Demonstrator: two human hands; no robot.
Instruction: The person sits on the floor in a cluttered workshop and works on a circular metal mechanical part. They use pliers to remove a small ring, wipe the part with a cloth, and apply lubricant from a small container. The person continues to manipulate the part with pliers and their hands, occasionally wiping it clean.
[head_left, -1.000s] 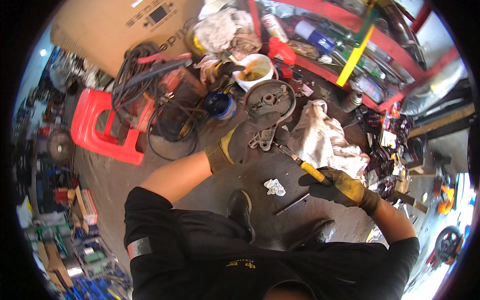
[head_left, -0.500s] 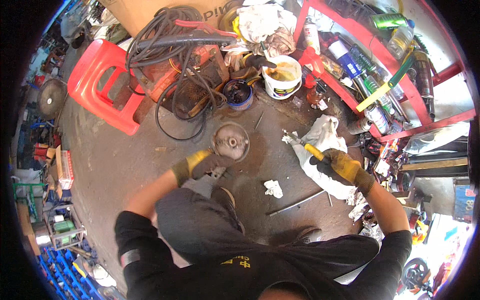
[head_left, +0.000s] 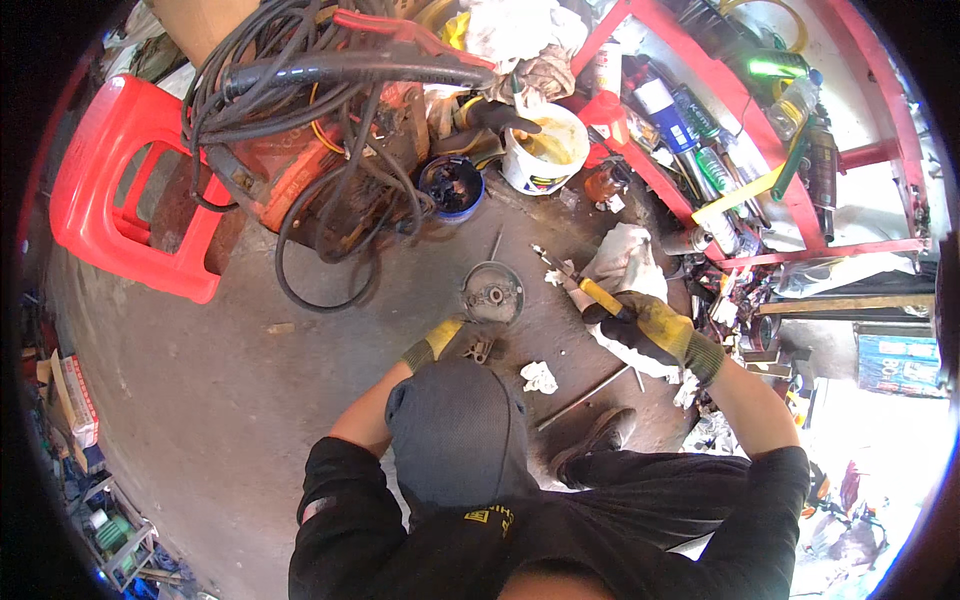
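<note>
My left hand (head_left: 447,340), in a yellow and black work glove, holds a round grey metal part (head_left: 492,292) by its near edge. The part is a shallow dish with a raised hub in its middle and a small bracket on the near side. In my gloved right hand (head_left: 657,330), the yellow handle of a slim tool (head_left: 603,297) points up and left. White bits show around its thin tip, and its exact kind is not clear. Beneath that hand a white rag (head_left: 627,262) lies on the floor. My bent left knee partly hides the left forearm and the bracket.
A white bucket (head_left: 545,165) with yellowish contents and a blue tin (head_left: 452,188) stand ahead. A red machine with coiled cables (head_left: 330,165) and a red stool (head_left: 150,200) are at left. Crumpled paper (head_left: 539,377) and a metal rod (head_left: 585,395) lie near. A red rack (head_left: 790,180) holds bottles.
The view has shifted, and the stool and bucket sit further left in it. My left hand has brought the round part rightward, nearer the tool. My right hand still grips the tool.
</note>
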